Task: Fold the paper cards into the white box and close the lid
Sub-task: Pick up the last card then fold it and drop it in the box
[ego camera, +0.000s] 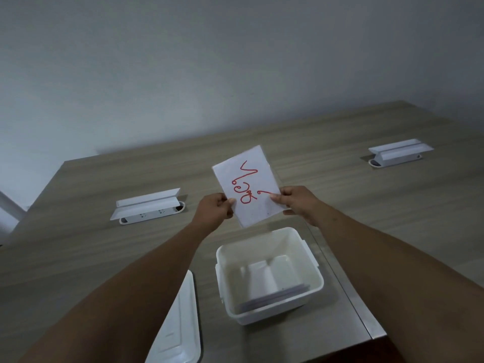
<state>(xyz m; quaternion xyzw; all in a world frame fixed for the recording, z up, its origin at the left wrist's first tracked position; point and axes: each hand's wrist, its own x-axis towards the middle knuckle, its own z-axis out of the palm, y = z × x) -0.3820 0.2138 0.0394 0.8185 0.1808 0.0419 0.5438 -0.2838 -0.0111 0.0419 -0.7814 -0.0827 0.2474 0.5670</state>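
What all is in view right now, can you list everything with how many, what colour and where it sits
Paper card: one, white with red handwriting, held up in the air above the table, beyond the box.
White box: one, white, open, on the table near the person.
Folded cards: white, lying in the bottom of the box; count unclear.
Lid: one, white, flat on the table to the left of the box.
Socket units: two, white, flaps raised, set in the table, one at left, one at far right.
Table: one, grey-brown wood grain.
Wall: pale grey, behind the table.
Left hand: grips the card's left edge.
Right hand: grips the card's right edge.
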